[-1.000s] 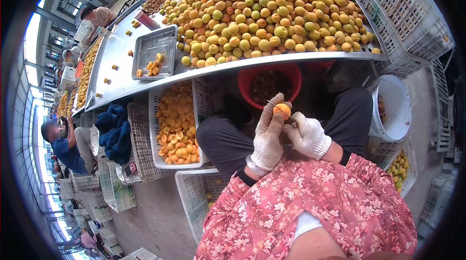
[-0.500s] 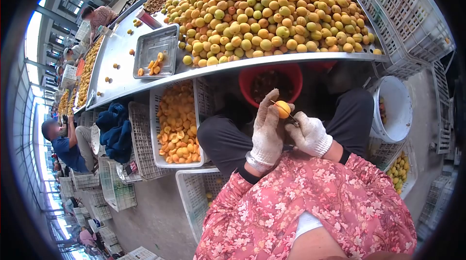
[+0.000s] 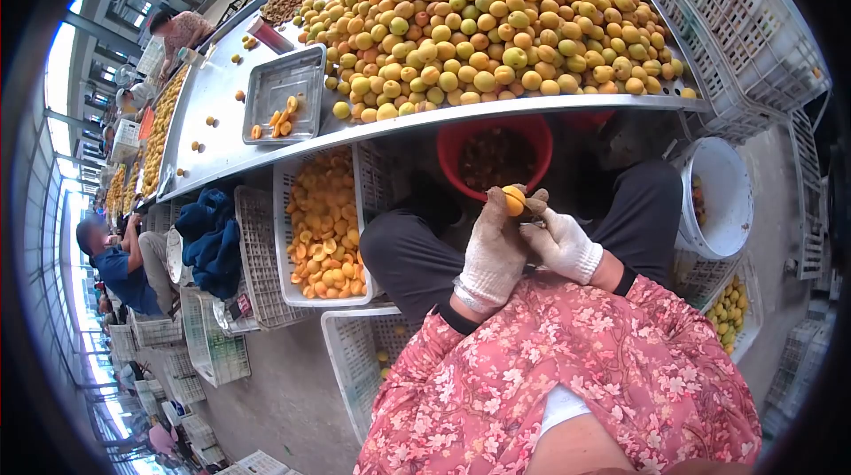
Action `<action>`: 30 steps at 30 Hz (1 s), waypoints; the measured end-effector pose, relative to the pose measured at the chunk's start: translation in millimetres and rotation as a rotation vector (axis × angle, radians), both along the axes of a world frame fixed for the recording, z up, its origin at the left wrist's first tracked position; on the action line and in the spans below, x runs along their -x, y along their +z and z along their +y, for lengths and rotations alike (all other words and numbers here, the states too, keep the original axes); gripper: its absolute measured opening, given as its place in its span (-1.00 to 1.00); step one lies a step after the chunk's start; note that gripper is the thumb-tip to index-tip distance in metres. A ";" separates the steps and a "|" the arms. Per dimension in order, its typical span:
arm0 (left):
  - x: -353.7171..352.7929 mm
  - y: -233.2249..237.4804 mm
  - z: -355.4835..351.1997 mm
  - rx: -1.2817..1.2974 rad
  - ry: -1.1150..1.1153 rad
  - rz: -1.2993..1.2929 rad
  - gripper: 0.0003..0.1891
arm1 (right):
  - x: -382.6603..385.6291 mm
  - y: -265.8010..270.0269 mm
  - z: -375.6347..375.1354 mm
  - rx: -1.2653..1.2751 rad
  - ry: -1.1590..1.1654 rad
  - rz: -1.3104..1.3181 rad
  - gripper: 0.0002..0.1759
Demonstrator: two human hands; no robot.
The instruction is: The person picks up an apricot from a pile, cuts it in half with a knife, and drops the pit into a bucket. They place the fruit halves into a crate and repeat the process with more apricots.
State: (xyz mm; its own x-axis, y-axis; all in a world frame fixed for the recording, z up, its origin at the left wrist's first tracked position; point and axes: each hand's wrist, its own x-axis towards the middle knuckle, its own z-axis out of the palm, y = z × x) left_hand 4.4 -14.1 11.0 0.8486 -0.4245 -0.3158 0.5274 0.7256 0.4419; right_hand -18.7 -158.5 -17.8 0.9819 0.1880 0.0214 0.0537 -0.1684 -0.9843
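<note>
An apricot [image 3: 513, 201] sits between the gloved fingertips of my left hand [image 3: 493, 255], above my lap. My right hand [image 3: 565, 245], also in a white knitted glove, is closed close beside the fruit. Its fingers wrap round a small knife, mostly hidden now, and the thumb and fingertips touch the apricot's right side. Both gloves have brown-stained fingertips. Just beyond my hands, under the table edge, stands a red basin [image 3: 450, 159] with dark brown bits in it.
A large heap of apricots [image 3: 496, 41] covers the metal table [image 3: 217, 116]. A steel tray [image 3: 256, 103] holds a few halves. Left of my knees is a crate of apricot halves [image 3: 326, 245]; a white bucket [image 3: 720, 200] stands right. Other people sit further left.
Both hands have dipped slightly. My left index finger, raised before, has curled in to the apricot, and my right fingers have closed over its side. The thin blade across the fruit is now hidden.
</note>
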 end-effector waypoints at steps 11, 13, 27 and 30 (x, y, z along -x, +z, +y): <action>-4.3 -3.5 9.8 -0.053 -0.010 -0.207 -0.62 | -3.3 5.5 -9.9 0.645 -0.026 -0.332 -0.59; -2.3 -4.5 11.1 -0.099 -0.017 -0.233 -0.59 | -1.6 14.2 -7.9 0.706 -0.036 -0.381 -0.59; 13.4 -20.6 12.6 -0.271 -0.024 -0.157 -0.58 | -4.9 18.3 -20.1 0.248 0.024 -0.127 -0.35; 14.1 -11.3 13.1 -0.182 -0.033 -0.033 -0.62 | -6.7 33.1 -20.7 -0.148 -0.042 0.338 -0.61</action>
State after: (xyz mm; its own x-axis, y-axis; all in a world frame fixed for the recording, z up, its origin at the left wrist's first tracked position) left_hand -9.7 -1.0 -0.3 0.8462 -0.3911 -0.3619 0.5328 0.6144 0.5819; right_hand -12.0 -179.2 15.2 0.9449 0.1663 -0.2819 -0.2829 -0.0178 -0.9590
